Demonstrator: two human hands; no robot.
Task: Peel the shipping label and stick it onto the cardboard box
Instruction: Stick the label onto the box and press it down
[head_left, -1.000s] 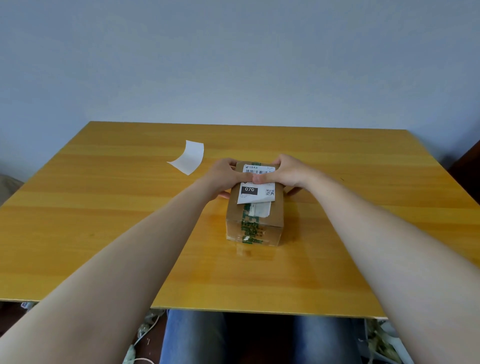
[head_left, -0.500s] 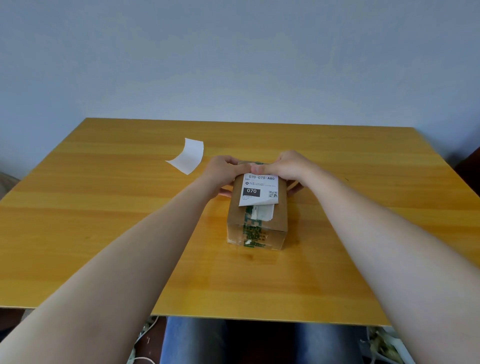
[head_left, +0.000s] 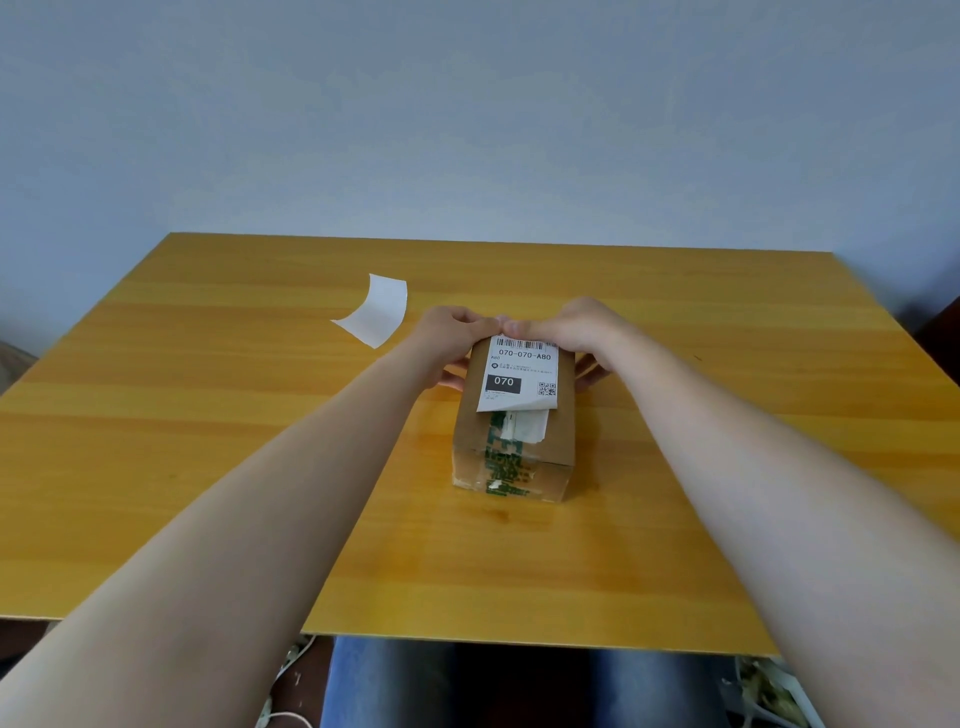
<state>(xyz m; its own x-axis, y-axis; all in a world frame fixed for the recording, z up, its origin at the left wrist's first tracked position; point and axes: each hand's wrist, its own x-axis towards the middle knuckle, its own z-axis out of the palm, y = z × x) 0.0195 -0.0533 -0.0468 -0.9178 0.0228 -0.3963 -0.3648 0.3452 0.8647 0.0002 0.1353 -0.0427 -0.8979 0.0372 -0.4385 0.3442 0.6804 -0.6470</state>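
Note:
A small brown cardboard box (head_left: 561, 431) with green printed tape stands in the middle of the wooden table. A white shipping label (head_left: 522, 376) with a barcode, "070-070-A80" and a black "070" patch lies on the box's top face; its near right corner curls up. My left hand (head_left: 451, 338) and my right hand (head_left: 576, 330) meet at the far end of the box, thumbs pressing the label's far edge, fingers wrapped down the box's sides. An older white sticker (head_left: 527, 426) shows beneath the label's near edge.
A curled blank white backing sheet (head_left: 378, 316) lies on the table (head_left: 208, 441) to the left of the box, behind my left hand. A pale wall rises behind the table. Cables and clutter lie on the floor beside my legs.
Both thumbs have slid away from me along the label to its far edge, uncovering the barcode and the printed text. The box has stayed where it was.

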